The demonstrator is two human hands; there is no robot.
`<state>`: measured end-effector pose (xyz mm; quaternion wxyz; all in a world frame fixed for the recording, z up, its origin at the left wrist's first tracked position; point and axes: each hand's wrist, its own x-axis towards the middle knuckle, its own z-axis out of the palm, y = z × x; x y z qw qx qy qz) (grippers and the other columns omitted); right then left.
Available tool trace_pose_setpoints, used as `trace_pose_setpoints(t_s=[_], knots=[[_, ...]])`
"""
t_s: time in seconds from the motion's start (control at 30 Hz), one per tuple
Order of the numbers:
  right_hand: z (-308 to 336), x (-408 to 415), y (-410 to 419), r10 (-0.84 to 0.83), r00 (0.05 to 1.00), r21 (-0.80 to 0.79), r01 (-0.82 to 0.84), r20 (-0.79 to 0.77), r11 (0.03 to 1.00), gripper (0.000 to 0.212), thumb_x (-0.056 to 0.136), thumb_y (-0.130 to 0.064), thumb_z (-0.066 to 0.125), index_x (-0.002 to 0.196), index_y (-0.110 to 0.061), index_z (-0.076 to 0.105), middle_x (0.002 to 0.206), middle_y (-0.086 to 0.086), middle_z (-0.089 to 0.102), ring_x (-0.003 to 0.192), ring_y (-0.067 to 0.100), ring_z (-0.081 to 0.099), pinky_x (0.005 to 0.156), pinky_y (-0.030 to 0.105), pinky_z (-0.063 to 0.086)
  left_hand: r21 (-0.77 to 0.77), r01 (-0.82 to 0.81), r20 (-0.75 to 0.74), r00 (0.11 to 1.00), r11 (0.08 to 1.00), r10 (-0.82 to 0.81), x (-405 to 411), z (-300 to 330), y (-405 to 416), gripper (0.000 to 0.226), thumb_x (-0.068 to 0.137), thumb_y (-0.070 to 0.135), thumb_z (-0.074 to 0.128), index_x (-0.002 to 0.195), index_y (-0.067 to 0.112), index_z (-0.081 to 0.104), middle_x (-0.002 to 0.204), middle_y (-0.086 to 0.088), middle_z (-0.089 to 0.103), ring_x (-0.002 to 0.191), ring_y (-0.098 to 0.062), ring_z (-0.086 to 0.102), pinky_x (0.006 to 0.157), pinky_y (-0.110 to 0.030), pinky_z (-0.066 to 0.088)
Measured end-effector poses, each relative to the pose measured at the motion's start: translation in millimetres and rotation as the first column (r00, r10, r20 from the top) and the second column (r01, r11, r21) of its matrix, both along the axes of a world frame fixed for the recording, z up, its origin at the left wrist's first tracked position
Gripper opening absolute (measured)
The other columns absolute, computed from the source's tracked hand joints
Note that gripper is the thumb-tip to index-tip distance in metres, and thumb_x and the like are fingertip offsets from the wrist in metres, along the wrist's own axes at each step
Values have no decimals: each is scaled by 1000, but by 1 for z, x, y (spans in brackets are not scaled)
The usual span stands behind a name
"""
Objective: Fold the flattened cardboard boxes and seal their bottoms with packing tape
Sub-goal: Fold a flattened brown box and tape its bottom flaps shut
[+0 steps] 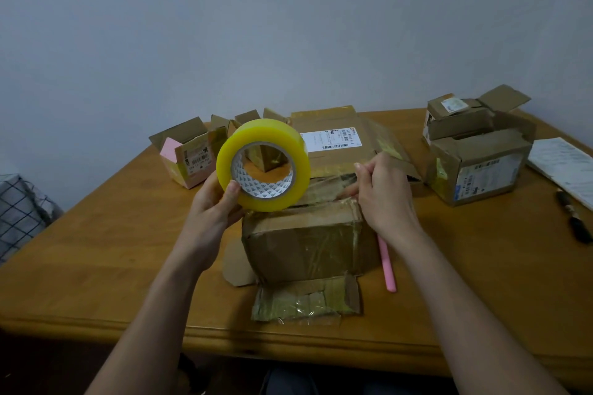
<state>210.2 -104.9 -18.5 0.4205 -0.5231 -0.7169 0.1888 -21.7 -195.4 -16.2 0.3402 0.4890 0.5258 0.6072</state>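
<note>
Fingers (359,190) of the right hand (383,196) are pinching clear tape over the worn brown cardboard box (305,244).
Box is sitting on the wooden counter (112,260); left hand (213,202) is gripping the yellow packing tape roll (263,165) above it, thumb (231,194) curling over the rim.

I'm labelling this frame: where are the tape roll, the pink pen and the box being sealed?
tape roll (256,141): head view, on its yellow outer band.
pink pen (387,263): head view, mid-shaft, right of the box.
box being sealed (301,244): head view, on its near side wall.
</note>
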Motion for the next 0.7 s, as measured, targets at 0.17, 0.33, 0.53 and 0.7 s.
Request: trace_pose_setpoints(t_s=[0.17, 0.33, 0.53, 0.7], knots=[[4, 8, 7, 38, 995, -108, -47, -89, 993, 18, 102, -31, 45, 89, -18, 47, 84, 2, 68, 73, 6, 69, 70, 36, 60, 13, -1, -24, 1000, 1000, 1, 6, 2, 3, 57, 87, 36, 48, 142, 21, 45, 131, -3, 61, 121, -19, 59, 89, -26, 52], [4, 13, 1, 22, 975, -160, -58, -221, 985, 19, 100, -29, 51, 88, -15, 56, 76, -2, 69, 73, 9, 69, 74, 38, 60, 18, 22, -74, 997, 1000, -20, 8, 3, 3, 60, 89, 37, 47, 147, 22, 41, 136, 2, 57, 122, -15, 57, 80, -16, 55], [-4, 15, 6, -33, 970, -166, -7, -239, 986, 21, 99, -28, 53, 82, -16, 54, 80, 5, 66, 78, 18, 68, 74, 45, 59, 26, 96, -159, 983, 995, -91, 10, 3, 6, 53, 92, 35, 46, 144, 32, 41, 136, 7, 55, 122, -8, 56, 89, -18, 52], [-13, 17, 11, -58, 965, -205, 5, -255, 979, 19, 98, -27, 53, 81, -18, 53, 88, 7, 64, 85, 22, 66, 77, 45, 58, 16, 78, -114, 991, 997, -76, 10, -1, 8, 57, 92, 34, 45, 148, 24, 40, 137, 5, 56, 123, -9, 56, 87, -17, 53]])
